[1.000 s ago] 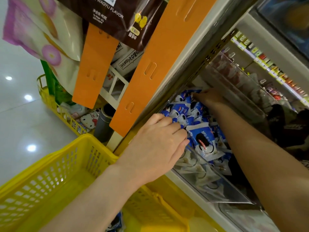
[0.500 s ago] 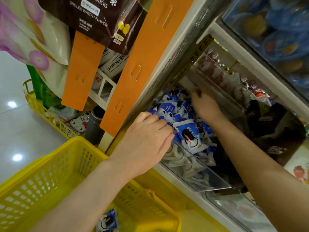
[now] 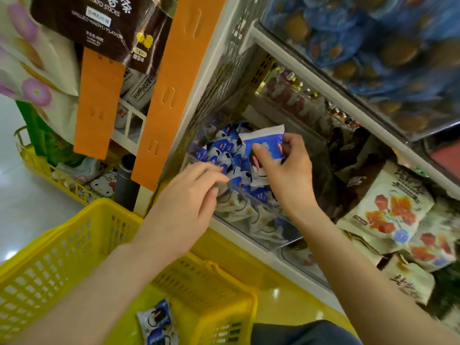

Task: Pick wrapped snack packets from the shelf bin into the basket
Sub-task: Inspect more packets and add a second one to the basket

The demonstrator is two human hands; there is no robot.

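- Basket (image 3: 74,220): yellow, low at left, just below the shelf edge. A few blue-white packets (image 3: 155,317) already lie on its floor.
- Left hand (image 3: 189,202): reaches over the basket to the bin's front lip, fingers loosely bent, tips among the near packets. Cannot tell whether it has pinched one or only touches them.
- Bin (image 3: 251,220): clear plastic on the shelf, holding a pile (image 3: 224,153) of the same blue-white packets heaped above its front wall.
- Right hand (image 3: 288,175): grips one packet (image 3: 266,143), thumb across its face, fingers behind. The packet sits raised above the pile, apart from the basket.
- Judgement, step in hand: carry the right-hand packet out and down to the basket.
- To do it well: clear the front wall before swinging left, so the wrapper does not drag neighbours off the heap. Pass over or behind the left forearm, which lies across the path. Release low inside the basket, not from height.
- Far right: brown and orange-print bags (image 3: 388,210) crowd the next section; keep the elbow off them.
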